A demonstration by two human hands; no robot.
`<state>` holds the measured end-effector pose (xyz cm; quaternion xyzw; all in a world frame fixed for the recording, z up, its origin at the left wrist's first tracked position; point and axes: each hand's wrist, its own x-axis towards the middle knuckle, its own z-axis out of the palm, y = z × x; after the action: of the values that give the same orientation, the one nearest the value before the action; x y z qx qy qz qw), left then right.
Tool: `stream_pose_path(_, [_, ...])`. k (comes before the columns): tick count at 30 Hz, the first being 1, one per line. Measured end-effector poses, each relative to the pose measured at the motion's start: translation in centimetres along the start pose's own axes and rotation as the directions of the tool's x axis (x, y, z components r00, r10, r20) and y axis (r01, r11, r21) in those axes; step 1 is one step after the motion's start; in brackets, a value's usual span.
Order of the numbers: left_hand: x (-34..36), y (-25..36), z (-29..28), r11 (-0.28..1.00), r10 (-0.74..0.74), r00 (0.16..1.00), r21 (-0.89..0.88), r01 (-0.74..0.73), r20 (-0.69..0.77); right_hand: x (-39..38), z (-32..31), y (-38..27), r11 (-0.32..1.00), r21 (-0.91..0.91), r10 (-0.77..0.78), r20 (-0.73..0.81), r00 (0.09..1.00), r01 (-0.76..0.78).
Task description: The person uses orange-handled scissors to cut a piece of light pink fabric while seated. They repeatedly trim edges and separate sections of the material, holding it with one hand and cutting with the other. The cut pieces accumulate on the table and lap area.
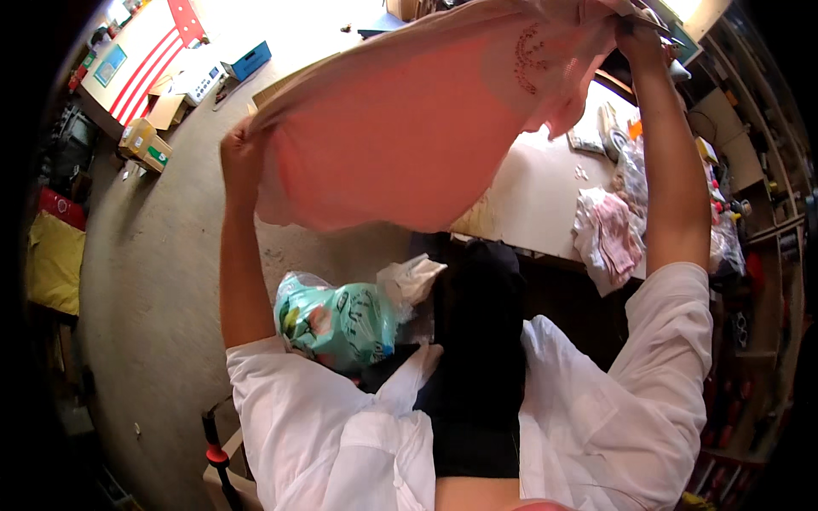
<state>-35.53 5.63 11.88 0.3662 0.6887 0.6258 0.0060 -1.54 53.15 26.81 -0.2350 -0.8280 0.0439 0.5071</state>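
A pink garment (383, 128) is stretched out in the air between my two hands, its lower edge hanging loose. My left hand (239, 145) is closed on its left end. Higher up, at the right, my right hand (637, 41) grips the other end, its fingers partly hidden. Reddish beadlike decoration (530, 60) curves across the cloth near that side. A teal printed plastic bag (345, 319) rests by my lap, below the garment, with crumpled whitish wrapping (413, 277) beside it.
A pale table (532, 200) stands ahead, with crumpled white and pink cloth (613, 234) over its edge. Shelves (767, 289) line the right. Cardboard box (145, 145), blue box (247, 61) and yellow sack (55, 264) are to the left. A black-and-red handle (217, 456) stands near me.
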Motion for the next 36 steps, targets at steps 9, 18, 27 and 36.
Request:
stream_pose_path(9, [-2.4, 12.7, 5.7, 0.996, -0.03, 0.996, 0.082, 0.023, 0.085, 2.6, 3.4, 9.7, 0.987, 0.042, 0.162, -0.121, 0.979, -0.158])
stream_pose_path(18, [-11.4, 8.7, 19.6, 0.996, 0.015, 0.509, -0.058, 0.068, 0.86, -3.4, 5.3, 17.5, 0.688, 0.459, 0.602, 0.07, 0.795, -0.562])
stream_pose_path(27, [-2.5, 1.1, 19.7, 0.949, -0.274, 0.671, 0.081, 0.304, 0.689, -6.3, 9.1, 23.7, 0.288, 0.708, 0.749, 0.254, 0.612, -0.645])
stream_pose_path(36, [-10.5, -16.8, 15.5, 0.71, -0.704, 0.647, 0.267, 0.652, 0.292, -17.4, 12.7, 15.7, 0.363, 0.453, 0.669, 0.481, 0.566, -0.814])
